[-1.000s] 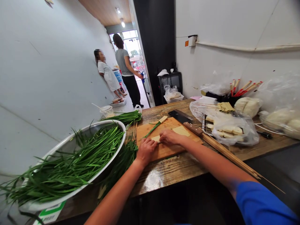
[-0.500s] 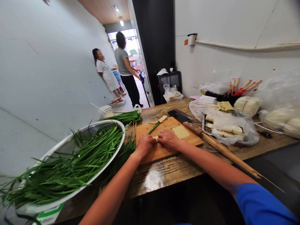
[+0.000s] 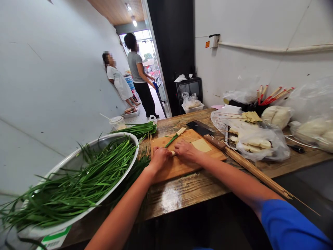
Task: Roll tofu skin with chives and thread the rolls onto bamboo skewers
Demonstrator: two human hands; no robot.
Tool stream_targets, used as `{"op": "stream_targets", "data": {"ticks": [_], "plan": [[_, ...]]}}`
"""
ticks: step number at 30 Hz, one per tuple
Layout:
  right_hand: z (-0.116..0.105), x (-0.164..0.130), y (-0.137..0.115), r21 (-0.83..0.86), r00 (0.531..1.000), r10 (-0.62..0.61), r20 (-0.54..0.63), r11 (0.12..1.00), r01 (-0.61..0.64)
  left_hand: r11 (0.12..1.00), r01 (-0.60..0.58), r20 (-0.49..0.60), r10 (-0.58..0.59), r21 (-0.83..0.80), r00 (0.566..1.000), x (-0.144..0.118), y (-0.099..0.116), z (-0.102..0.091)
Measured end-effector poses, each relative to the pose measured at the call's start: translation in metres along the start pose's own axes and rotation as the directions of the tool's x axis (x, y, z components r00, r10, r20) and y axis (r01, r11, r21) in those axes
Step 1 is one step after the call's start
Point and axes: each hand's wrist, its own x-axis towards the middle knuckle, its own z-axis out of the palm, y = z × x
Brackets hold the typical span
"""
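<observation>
On the wooden cutting board [image 3: 166, 175], my left hand [image 3: 160, 159] and my right hand [image 3: 185, 150] pinch a small pale roll [image 3: 173, 153] of what looks like tofu skin. Fingers of both hands are curled down over it, so most of the roll is hidden. A flat, square tofu skin sheet [image 3: 202, 145] lies just right of my right hand. Beyond my hands, a finished-looking roll [image 3: 181, 131] rests with green chives [image 3: 171, 140] sticking out. A cleaver [image 3: 199, 127] lies across the board's far right corner, its handle pointing toward me.
A big metal basin [image 3: 134, 139] of chives stands at left, with a chive bundle [image 3: 142, 129] behind it. Bamboo skewers [image 3: 255, 170] lie along the right. Farther right sits a bag-covered tray [image 3: 260, 146] of pale rolls. Two people [image 3: 139, 71] stand near the doorway.
Both hands stay closed on the roll and have shifted only slightly. The right fingers sit a little higher on the board. The view has moved a touch.
</observation>
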Motion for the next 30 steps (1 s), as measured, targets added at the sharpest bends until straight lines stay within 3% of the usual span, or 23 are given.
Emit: {"op": "stream_targets", "data": {"ticks": [5,9,12,15,25,30], "plan": [[0.010,0.001,0.000,-0.003,1.000,-0.002,-0.003,1.000,0.002,1.000,0.008,0.018,-0.009,0.026,1.000,0.011,-0.003,-0.005],[0.013,0.008,0.006,0.008,0.999,-0.019,0.037,1.000,0.019,0.995,0.020,-0.077,-0.013,0.099,0.997,0.011,-0.001,-0.001],[0.013,0.013,0.011,0.027,0.998,-0.036,0.047,0.999,0.035,0.990,-0.021,-0.131,0.039,0.138,0.991,0.004,0.001,0.003],[0.013,0.017,0.014,0.040,0.996,-0.056,0.070,0.998,0.053,0.987,-0.077,-0.112,0.093,0.141,0.989,-0.001,0.001,0.006],[0.012,0.013,0.015,0.030,1.000,-0.005,-0.010,1.000,0.006,0.997,-0.072,-0.039,0.072,0.006,0.997,0.015,-0.018,0.007],[0.011,0.020,0.021,0.112,0.999,0.011,0.043,0.994,-0.016,0.994,-0.091,-0.076,0.086,-0.062,0.993,0.012,-0.024,0.011]]}}
